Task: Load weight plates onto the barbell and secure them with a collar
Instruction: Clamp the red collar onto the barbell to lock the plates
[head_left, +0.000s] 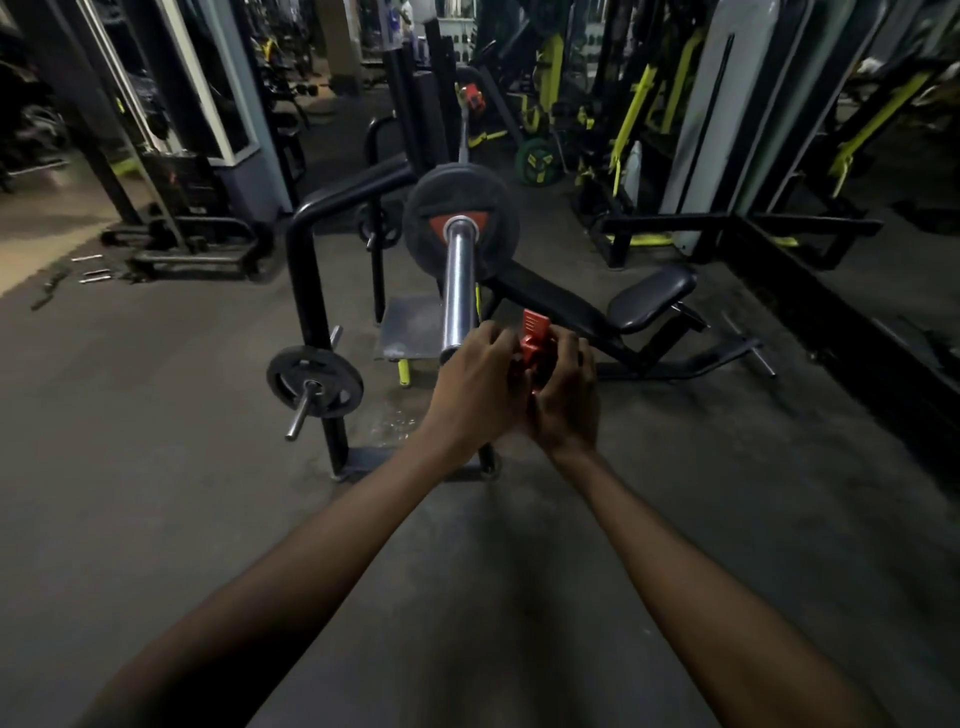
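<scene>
Collar (535, 338), red, sits gripped between both your hands just right of the barbell sleeve (460, 291) tip; your left hand (475, 387) is nearer it than your right hand (563, 397). The sleeve runs straight away toward the loaded weight plate (460, 218), so shift the collar left, then slide along that axis

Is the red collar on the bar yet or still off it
Off. Both hands, left and right, hold the red collar beside the bare end of the bar.
</scene>
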